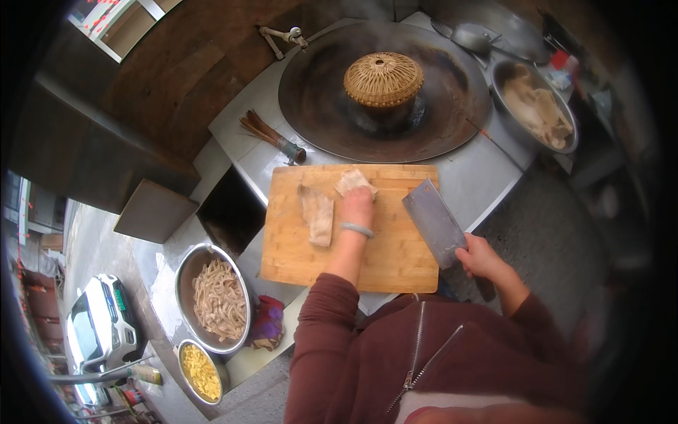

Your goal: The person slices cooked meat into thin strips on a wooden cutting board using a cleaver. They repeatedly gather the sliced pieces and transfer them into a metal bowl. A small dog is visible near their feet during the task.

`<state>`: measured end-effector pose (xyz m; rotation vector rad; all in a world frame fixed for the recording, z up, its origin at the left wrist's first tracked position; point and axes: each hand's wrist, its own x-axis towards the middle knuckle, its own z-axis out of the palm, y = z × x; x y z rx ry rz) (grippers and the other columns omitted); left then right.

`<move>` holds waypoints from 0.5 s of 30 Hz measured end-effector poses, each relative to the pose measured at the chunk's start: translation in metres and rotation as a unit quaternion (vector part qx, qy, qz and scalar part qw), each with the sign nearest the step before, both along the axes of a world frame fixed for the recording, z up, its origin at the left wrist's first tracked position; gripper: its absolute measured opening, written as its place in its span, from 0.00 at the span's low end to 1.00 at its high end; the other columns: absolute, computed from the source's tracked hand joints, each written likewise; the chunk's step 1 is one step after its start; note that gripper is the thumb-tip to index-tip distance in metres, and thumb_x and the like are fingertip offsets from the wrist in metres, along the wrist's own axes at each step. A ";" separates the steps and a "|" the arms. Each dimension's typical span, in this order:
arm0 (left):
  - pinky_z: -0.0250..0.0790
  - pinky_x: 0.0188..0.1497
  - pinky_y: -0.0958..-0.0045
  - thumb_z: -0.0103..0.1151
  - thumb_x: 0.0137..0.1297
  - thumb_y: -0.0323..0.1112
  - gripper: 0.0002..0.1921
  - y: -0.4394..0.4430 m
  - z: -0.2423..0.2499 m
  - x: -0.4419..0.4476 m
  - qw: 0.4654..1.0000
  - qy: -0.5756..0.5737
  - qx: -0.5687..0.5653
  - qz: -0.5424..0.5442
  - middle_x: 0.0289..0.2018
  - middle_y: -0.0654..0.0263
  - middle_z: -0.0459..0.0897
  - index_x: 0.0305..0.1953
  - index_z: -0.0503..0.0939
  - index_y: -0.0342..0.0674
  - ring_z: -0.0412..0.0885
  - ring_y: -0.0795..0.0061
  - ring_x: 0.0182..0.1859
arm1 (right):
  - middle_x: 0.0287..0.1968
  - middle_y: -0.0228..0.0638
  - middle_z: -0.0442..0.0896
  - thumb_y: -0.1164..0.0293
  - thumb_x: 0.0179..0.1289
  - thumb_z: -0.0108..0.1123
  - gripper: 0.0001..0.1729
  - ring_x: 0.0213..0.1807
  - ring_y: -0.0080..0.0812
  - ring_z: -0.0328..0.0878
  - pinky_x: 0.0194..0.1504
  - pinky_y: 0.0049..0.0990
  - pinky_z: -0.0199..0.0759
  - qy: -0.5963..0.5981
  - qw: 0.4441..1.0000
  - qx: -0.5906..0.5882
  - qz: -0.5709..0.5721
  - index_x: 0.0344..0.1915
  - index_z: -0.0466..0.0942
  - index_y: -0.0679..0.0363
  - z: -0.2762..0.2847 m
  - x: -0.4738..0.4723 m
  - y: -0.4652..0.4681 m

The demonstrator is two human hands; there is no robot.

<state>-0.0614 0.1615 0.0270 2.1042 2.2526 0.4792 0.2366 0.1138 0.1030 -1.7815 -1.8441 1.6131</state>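
My left hand (358,205), with a pale bangle at the wrist, grips a piece of pale meat or skin (351,181) near the far edge of a wooden cutting board (389,265). The palm hides part of that piece, and my fingertips cannot be made out clearly. Left of the hand, a longer strip of pale meat or skin (319,214) lies flat on the wood. My right hand (479,257) is closed around the handle of a broad cleaver (431,220). Its blade is tilted over the board's right edge, apart from both pieces.
Beyond the board, a woven lid (384,79) sits in a large steaming wok (312,106). A bundled brush (275,138) lies at its left. A basin of pale pieces (495,79) stands right. Lower left are a bowl of strips (183,302) and a bowl of yellow pieces (201,373).
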 end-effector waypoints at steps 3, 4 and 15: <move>0.72 0.46 0.59 0.58 0.50 0.29 0.17 -0.041 0.012 -0.017 0.990 -0.037 0.035 -0.130 0.44 0.55 0.79 0.44 0.75 0.37 0.77 0.53 0.46 | 0.20 0.38 0.77 0.71 0.61 0.51 0.09 0.17 0.30 0.75 0.20 0.31 0.70 0.002 1.000 0.006 0.014 0.35 0.70 0.67 0.006 -0.001 0.001; 0.72 0.48 0.61 0.58 0.51 0.30 0.19 -0.065 0.017 -0.014 0.978 -0.031 0.098 -0.182 0.47 0.55 0.79 0.47 0.75 0.37 0.77 0.52 0.48 | 0.20 0.38 0.77 0.71 0.61 0.52 0.08 0.18 0.32 0.76 0.21 0.32 0.71 0.002 1.000 0.010 0.022 0.35 0.71 0.65 0.008 -0.003 0.001; 0.62 0.59 0.55 0.56 0.59 0.35 0.18 -0.130 -0.012 0.036 0.989 -0.126 0.040 -0.068 0.53 0.52 0.75 0.51 0.76 0.37 0.71 0.49 0.57 | 0.20 0.34 0.72 0.71 0.52 0.55 0.11 0.21 0.39 0.75 0.21 0.36 0.68 -0.127 0.777 0.530 0.316 0.39 0.73 0.50 -0.001 -0.059 -0.018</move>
